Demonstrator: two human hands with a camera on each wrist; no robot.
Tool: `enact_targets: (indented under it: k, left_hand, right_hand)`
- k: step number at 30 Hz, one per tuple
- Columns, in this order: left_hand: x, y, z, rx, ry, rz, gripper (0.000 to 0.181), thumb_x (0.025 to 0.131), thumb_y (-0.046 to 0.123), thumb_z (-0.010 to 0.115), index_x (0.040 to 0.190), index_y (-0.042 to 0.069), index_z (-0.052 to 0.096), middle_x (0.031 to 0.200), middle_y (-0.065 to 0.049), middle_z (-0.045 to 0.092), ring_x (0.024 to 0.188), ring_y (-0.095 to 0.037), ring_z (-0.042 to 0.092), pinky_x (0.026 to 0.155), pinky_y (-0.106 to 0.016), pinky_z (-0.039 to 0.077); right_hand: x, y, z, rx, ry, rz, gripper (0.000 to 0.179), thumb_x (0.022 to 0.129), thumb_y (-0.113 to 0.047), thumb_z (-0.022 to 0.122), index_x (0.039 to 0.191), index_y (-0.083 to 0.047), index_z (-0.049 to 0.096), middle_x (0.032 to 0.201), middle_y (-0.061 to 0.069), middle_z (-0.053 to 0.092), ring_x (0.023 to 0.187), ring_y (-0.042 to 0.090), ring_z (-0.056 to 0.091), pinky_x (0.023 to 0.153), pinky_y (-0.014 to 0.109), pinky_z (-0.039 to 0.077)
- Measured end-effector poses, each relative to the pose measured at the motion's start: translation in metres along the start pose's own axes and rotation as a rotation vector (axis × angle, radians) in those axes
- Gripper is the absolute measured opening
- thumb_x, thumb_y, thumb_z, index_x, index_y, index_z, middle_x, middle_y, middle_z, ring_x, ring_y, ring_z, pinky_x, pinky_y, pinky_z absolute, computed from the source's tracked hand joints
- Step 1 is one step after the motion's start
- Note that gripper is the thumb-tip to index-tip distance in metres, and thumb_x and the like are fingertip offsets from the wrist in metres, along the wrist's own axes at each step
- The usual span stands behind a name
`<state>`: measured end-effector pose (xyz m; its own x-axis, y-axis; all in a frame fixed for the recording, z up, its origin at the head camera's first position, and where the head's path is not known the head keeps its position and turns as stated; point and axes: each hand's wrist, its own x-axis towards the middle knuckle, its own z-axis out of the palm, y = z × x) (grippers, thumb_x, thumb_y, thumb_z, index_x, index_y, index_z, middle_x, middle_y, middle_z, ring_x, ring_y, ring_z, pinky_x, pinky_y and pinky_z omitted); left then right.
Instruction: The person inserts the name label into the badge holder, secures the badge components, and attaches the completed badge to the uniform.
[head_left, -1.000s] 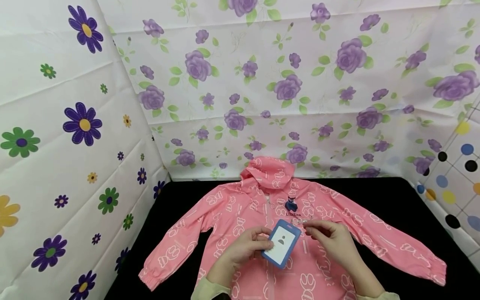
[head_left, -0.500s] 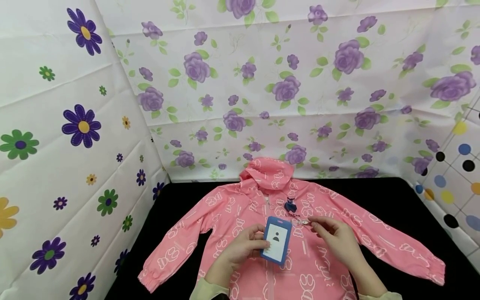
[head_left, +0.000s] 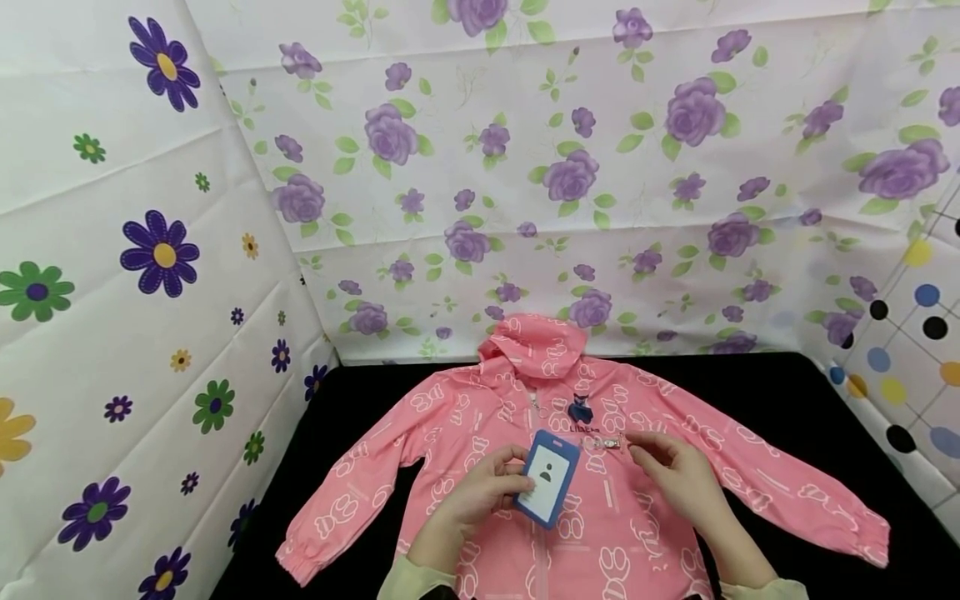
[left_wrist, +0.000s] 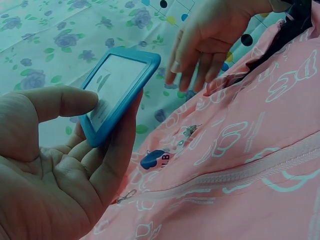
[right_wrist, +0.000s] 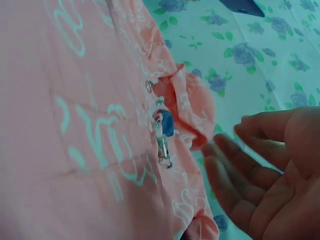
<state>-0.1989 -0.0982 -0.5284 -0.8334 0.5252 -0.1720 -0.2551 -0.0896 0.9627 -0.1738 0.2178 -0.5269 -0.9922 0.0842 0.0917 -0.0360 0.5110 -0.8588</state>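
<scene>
My left hand (head_left: 487,486) pinches a blue badge holder (head_left: 549,479) with a white card in it, thumb on the card's face. In the left wrist view the badge holder (left_wrist: 120,90) is held tilted above the jacket. A pink hooded jacket (head_left: 510,533) with white line drawings lies spread out. On its chest, just below a dark blue print (head_left: 580,410), sits a small metal badge clip (head_left: 609,443) with a clear strap. My right hand (head_left: 678,479) is beside the clip; the right wrist view shows its fingers loosely bent, apart from the clip (right_wrist: 162,147).
A black cloth (head_left: 765,400) covers the table under the jacket. Flower-printed sheets (head_left: 450,150) hang behind and at the left (head_left: 90,350). A dotted sheet (head_left: 918,350) is at the right. The jacket's hood (head_left: 536,342) points toward the back.
My right hand has let go of the clip and drawn slightly right, leaving the clip on the jacket. My left hand has moved the badge holder a little left, away from the clip.
</scene>
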Motion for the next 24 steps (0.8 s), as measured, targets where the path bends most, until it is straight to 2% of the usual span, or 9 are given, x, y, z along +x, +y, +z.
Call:
enact_targets:
  k: [5, 11, 18, 24]
  left_hand:
    - [-0.0007, 0.0002, -0.0017, 0.002, 0.004, 0.016, 0.032, 0.094, 0.002, 0.07, 0.124, 0.0, 0.059, 0.105, -0.011, 0.077, 0.08, -0.012, 0.074, 0.067, -0.022, 0.058]
    - [-0.0008, 0.0017, -0.0028, -0.006, 0.005, 0.032, 0.036, 0.098, 0.004, 0.069, 0.132, -0.004, 0.058, 0.106, -0.01, 0.076, 0.082, -0.013, 0.074, 0.071, -0.024, 0.061]
    - [-0.0009, 0.0038, -0.0034, 0.0, 0.008, 0.044, 0.042, 0.1, 0.006, 0.068, 0.138, -0.009, 0.056, 0.107, -0.008, 0.075, 0.084, -0.012, 0.072, 0.073, -0.025, 0.06]
    - [0.0003, 0.0022, -0.0043, -0.003, 0.024, 0.045, 0.041, 0.102, 0.007, 0.066, 0.139, -0.009, 0.057, 0.107, -0.008, 0.074, 0.084, -0.012, 0.071, 0.072, -0.025, 0.06]
  right_hand:
    - [0.0007, 0.0041, -0.0015, -0.086, -0.002, -0.024, 0.033, 0.103, -0.025, 0.075, 0.132, -0.008, 0.075, 0.121, 0.008, 0.077, 0.11, 0.023, 0.072, 0.09, 0.028, 0.056]
    - [0.0012, 0.0072, 0.0007, -0.114, -0.035, -0.04, 0.035, 0.102, -0.022, 0.077, 0.132, -0.005, 0.074, 0.119, 0.009, 0.078, 0.104, 0.023, 0.074, 0.088, 0.03, 0.058]
    - [0.0008, 0.0077, 0.0055, -0.144, -0.082, -0.006, 0.04, 0.102, -0.026, 0.076, 0.134, -0.002, 0.072, 0.119, 0.01, 0.077, 0.104, 0.024, 0.074, 0.092, 0.044, 0.06]
    - [0.006, 0.011, 0.0081, -0.151, -0.103, 0.024, 0.047, 0.101, -0.024, 0.077, 0.137, 0.004, 0.068, 0.119, 0.017, 0.076, 0.106, 0.033, 0.074, 0.093, 0.052, 0.06]
